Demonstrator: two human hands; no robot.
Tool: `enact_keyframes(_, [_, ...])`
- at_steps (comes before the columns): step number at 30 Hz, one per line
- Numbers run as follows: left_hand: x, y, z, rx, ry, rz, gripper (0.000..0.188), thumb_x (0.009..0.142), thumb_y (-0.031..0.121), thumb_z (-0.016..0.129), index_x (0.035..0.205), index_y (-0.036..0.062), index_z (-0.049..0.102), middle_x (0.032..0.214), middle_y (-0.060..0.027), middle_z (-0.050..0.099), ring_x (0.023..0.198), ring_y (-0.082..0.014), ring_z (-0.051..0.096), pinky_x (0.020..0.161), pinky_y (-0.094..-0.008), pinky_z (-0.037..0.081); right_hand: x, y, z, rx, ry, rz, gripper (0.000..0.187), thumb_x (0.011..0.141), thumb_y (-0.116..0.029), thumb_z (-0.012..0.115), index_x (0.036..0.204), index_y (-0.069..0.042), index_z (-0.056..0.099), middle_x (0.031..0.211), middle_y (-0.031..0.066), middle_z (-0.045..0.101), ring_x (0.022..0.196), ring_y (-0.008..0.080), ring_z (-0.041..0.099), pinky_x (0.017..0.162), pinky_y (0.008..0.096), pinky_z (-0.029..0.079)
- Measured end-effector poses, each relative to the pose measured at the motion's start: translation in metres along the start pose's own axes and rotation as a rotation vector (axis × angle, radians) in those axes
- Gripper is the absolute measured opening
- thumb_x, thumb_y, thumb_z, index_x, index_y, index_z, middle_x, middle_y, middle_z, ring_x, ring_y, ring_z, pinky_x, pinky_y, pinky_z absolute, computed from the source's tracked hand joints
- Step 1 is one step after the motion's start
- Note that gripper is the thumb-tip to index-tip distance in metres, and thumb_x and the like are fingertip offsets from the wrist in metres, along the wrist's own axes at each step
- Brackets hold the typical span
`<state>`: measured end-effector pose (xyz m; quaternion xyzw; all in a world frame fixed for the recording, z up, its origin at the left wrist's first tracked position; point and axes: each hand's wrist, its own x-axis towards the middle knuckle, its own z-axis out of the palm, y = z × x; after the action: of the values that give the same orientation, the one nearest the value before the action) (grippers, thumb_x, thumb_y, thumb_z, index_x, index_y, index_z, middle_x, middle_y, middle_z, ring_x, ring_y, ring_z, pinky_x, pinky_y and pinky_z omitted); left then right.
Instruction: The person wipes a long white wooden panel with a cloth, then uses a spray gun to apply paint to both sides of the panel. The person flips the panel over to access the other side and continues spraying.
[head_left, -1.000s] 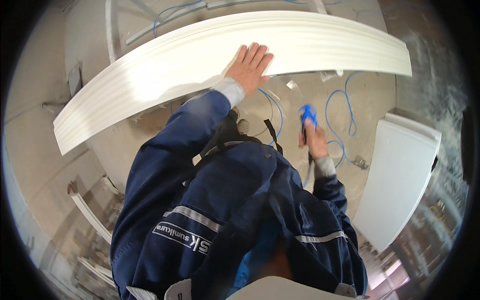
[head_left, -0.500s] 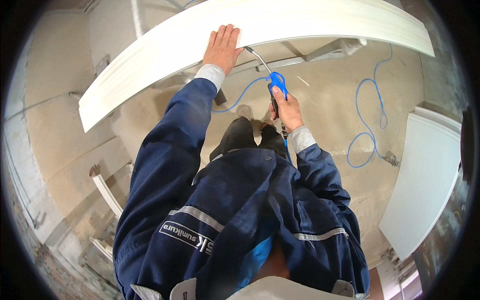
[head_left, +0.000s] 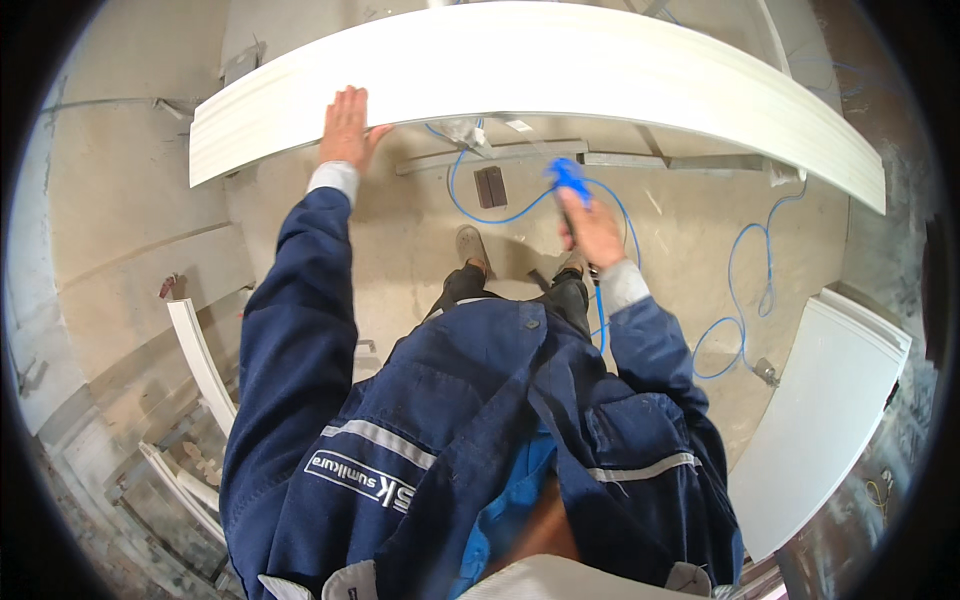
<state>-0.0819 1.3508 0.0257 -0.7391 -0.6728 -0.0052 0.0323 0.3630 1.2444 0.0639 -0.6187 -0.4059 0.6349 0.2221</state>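
your right hand (head_left: pixel 592 232) curls tight around a blue air gun (head_left: pixel 570 178); your left hand (head_left: pixel 347 134) lies flat, thumb out, on the long, faintly streaked white panel (head_left: pixel 540 60) ahead of that grip. blue hose (head_left: pixel 601 325) hangs below, over scuffed floor (head_left: pixel 675 260).

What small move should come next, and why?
Perhaps steady the blue air gun and aim it at the near edge of the white panel: the gun's blurred body, in the right hand, sits short of that edge, while the left hand touches the panel.
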Motion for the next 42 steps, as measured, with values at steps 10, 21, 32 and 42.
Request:
enact_keyframes(10, [0.069,0.103,-0.005,-0.221,-0.010,0.158,0.079,0.103,0.056,0.042,0.160,0.0040,0.026,0.168,-0.0218,0.020,0.158,-0.0366,0.011,0.128,-0.0519,0.007,0.010,-0.020,0.016,0.105,0.308,0.100,0.060,0.101,-0.060,0.054,0.083,-0.003,0.060,0.065,0.0073,0.061,0.050,0.0165,0.059,0.048,0.0329,0.050])
enact_keyframes(21, [0.131,0.044,-0.031,-0.279,0.017,-0.041,0.066,0.103,0.050,0.043,0.155,0.0102,0.037,0.163,-0.0175,0.030,0.155,-0.0351,0.020,0.127,-0.0494,0.011,0.107,-0.115,0.033,0.103,0.059,0.063,0.058,0.101,-0.058,0.055,0.080,-0.004,0.058,0.059,0.0060,0.056,0.045,0.0155,0.055,0.046,0.0306,0.048])
enact_keyframes(32, [0.156,-0.056,-0.042,-0.491,0.114,0.069,0.033,0.093,0.042,0.066,0.112,0.0156,0.071,0.116,-0.0103,0.066,0.116,-0.0307,0.056,0.104,-0.0433,0.040,0.171,-0.214,0.059,-0.144,-0.025,0.166,0.056,0.099,-0.060,0.059,0.085,-0.006,0.057,0.059,0.0046,0.057,0.044,0.0135,0.054,0.041,0.0293,0.047])
enact_keyframes(42, [0.115,-0.282,-0.023,-0.509,0.186,-0.034,0.026,0.093,0.030,0.063,0.111,0.0114,0.068,0.116,-0.0126,0.063,0.115,-0.0344,0.056,0.104,-0.0476,0.040,0.232,-0.305,0.291,-0.278,-0.292,0.225,0.055,0.100,-0.056,0.059,0.087,-0.003,0.060,0.061,0.0058,0.060,0.046,0.0145,0.056,0.045,0.0312,0.048])
